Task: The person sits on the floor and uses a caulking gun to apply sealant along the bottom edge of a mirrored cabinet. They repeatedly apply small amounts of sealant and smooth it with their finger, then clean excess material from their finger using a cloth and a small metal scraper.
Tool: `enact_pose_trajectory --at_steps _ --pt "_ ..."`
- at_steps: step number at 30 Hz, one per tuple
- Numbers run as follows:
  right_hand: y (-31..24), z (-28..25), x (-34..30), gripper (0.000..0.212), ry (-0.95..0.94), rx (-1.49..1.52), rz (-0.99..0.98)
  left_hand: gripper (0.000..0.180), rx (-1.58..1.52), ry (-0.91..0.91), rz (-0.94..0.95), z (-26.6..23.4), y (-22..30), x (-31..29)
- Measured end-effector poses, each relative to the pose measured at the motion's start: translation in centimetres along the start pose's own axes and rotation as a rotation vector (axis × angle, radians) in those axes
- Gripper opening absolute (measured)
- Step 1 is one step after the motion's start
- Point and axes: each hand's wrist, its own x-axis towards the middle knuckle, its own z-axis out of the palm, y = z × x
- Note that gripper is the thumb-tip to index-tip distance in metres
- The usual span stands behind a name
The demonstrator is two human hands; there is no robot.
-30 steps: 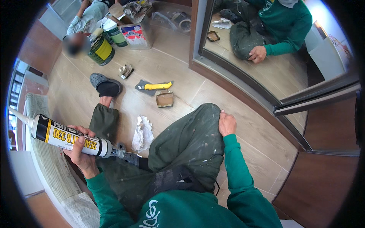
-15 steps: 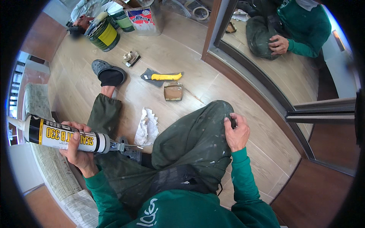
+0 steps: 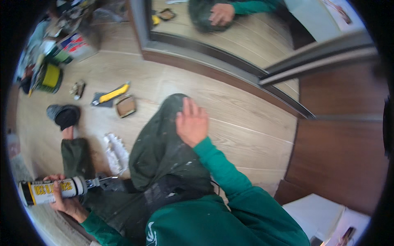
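Observation:
My left hand (image 3: 65, 203) is wrapped round a black-and-white sealant cartridge (image 3: 42, 193) with yellow print, held over my left leg. The cartridge lies almost level. A metal fitting with a thin rod (image 3: 98, 181), like part of a caulking gun, sticks out of its right end. The cartridge's left end reaches the dark rim of the picture. My right hand (image 3: 192, 125) rests palm down on my raised right knee, fingers stretched out, with nothing seen in it. Crumpled white paper (image 3: 116, 153) lies on the floor between my legs.
Past my knee lie a yellow utility knife (image 3: 114, 93) on a dark grey piece, a small open brown box (image 3: 125, 106) and a small clump (image 3: 77, 89). Paint pails (image 3: 50, 78) stand far left. A mirrored door (image 3: 230, 33) runs along the right; a white box (image 3: 314, 215) sits lower right.
The view has swung right, so the floor things appear further left and the white box shows. My right hand has flattened from curled fingers onto the knee. My left hand keeps the sealant cartridge.

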Motion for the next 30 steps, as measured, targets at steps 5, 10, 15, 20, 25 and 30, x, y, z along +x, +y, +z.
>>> enact_pose_trajectory --at_steps 5,10,15,20,25,30 --pt "1.0 -1.6 -0.6 0.056 -0.002 0.166 -0.016 0.039 -0.038 -0.127 -0.013 1.6 0.2 0.2" --pt "2.1 -2.3 -1.8 0.047 0.032 0.287 -0.009 0.039 -0.010 -0.181 0.004 4.5 1.3 -0.3" --pt "3.5 -3.0 -3.4 0.041 0.014 0.377 -0.028 0.039 -0.017 -0.294 0.056 7.4 2.1 -0.5" --pt "5.5 -4.1 -5.1 0.030 -0.015 0.539 0.012 0.039 -0.064 -0.354 0.027 9.7 2.6 -1.0" --pt "7.3 -4.8 -5.6 0.026 -0.090 0.682 0.048 0.039 0.010 -0.345 0.080 10.5 3.0 -1.4" --pt "7.3 -4.8 -5.8 0.025 -0.099 0.688 0.067 0.040 0.024 -0.340 0.095 10.0 3.1 -1.4"
